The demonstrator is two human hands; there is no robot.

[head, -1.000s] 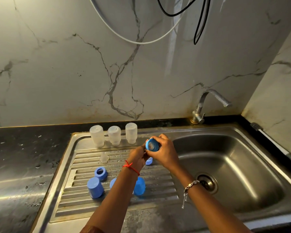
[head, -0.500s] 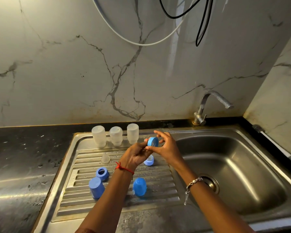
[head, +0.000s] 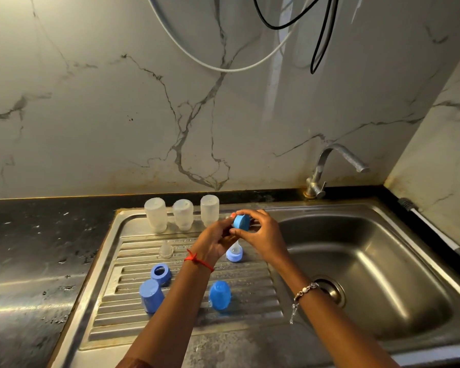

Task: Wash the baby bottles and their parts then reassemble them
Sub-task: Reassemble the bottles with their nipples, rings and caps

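Observation:
A blue screw ring (head: 241,222) is held between both hands above the draining board (head: 250,293). My left hand (head: 215,241) pinches it from the left, my right hand (head: 263,235) curls round it from the right. Three clear bottles (head: 182,215) stand upside down in a row at the board's back edge. On the ribs lie a clear teat (head: 166,250), a blue ring (head: 160,273), a blue cap (head: 151,295), another blue cap (head: 219,294), and a ring with a teat fitted (head: 234,254), partly hidden under my hands.
The steel sink basin (head: 369,264) with its drain (head: 332,292) lies to the right, a tap (head: 329,168) behind it. Dark wet countertop (head: 37,251) stretches to the left. White and black cables (head: 250,49) hang against the marble wall.
The blue ring has been turned in my fingers: its open face showed a second ago, its closed side faces me now. Both hands stayed above the board's back right part.

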